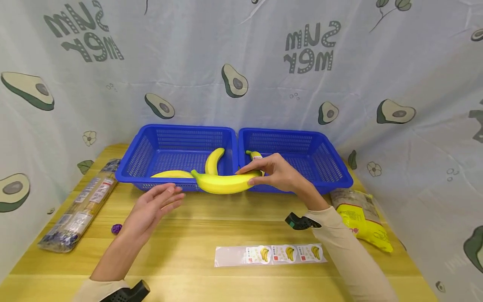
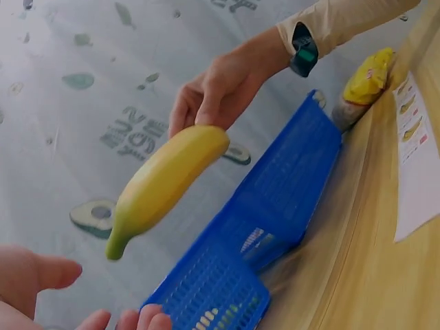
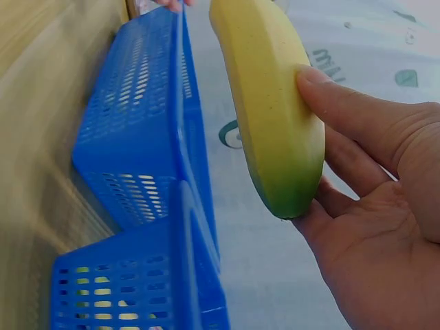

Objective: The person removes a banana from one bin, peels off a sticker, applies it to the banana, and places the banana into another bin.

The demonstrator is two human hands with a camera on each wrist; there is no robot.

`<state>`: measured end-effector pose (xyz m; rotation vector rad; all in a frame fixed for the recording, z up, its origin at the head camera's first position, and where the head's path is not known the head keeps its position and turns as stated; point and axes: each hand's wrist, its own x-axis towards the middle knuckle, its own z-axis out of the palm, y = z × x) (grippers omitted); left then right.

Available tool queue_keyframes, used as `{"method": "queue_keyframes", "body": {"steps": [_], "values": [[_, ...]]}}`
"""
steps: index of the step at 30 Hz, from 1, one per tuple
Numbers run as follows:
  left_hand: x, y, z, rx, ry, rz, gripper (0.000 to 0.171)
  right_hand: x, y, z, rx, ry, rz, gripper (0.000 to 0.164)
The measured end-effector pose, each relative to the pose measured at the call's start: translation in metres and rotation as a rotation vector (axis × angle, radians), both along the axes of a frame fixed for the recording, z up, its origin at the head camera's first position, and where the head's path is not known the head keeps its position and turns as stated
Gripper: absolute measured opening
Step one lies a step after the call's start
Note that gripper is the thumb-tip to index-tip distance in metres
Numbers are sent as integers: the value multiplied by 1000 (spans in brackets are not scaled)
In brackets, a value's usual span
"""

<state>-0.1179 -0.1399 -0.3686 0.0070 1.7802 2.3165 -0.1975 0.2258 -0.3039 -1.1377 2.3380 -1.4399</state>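
Note:
My right hand (image 1: 277, 172) pinches a yellow banana (image 1: 222, 183) near its blunt end, above the front rims of two blue baskets. The stem end points left, toward my left hand (image 1: 151, 209). That hand is apart from the fruit, its fingers extended and holding nothing. Inside the left basket (image 1: 130, 163) lie two bananas, one upright-looking (image 1: 214, 161) at the right side and one along the front wall (image 1: 171, 174). The right basket (image 1: 336, 167) has a banana with a label (image 1: 255, 155) at its left side, partly hidden behind my right hand.
A clear strip of banana stickers (image 1: 271, 255) lies on the wooden table (image 1: 181, 251). At the left is a long plastic-wrapped package (image 1: 84, 205), with a small purple ball (image 1: 116, 228) beside it. A yellow bag (image 1: 362, 218) lies at the right. A printed curtain (image 1: 196, 63) hangs behind.

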Motion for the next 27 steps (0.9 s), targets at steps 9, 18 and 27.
{"method": "queue_keyframes", "body": {"steps": [9, 18, 27], "values": [[-1, 36, 7, -63, 92, -160, 55, 13, 4, -13, -33, -23, 5, 32], [-4, 52, -2, -53, 57, -123, 40, 22, 11, -23, -35, -2, 19, 33], [-5, 61, -14, -38, 19, -155, 33, 31, 20, -37, -23, -48, -14, 33]]}}
